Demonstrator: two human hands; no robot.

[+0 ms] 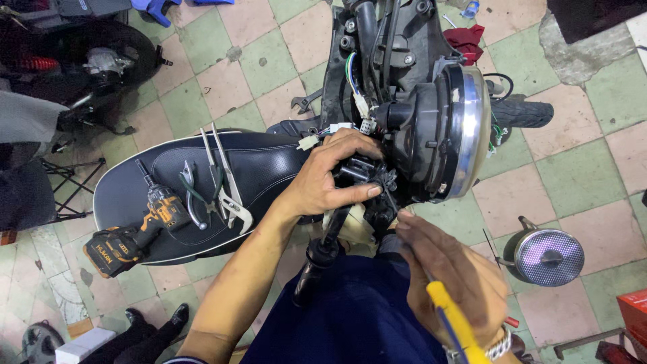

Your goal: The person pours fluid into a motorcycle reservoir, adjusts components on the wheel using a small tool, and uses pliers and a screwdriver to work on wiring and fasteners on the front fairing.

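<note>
Yellow-handled screwdriver [453, 317] in right hand [448, 276], left hand [323, 178] gripping black switch housing [360, 172]

A motorbike repair workshop

A partly stripped scooter [404, 87] stood on a worn floor [573, 168] of green and pink tiles, its wiring [354, 87] and headlamp housing [465, 131] exposed. A cordless drill [135, 232], pliers [192, 192] and spanners [229, 182] lay on the black seat [269, 162]. A detached round lamp [547, 255] sat on the floor, and another motorbike [81, 54] stood near.
</note>
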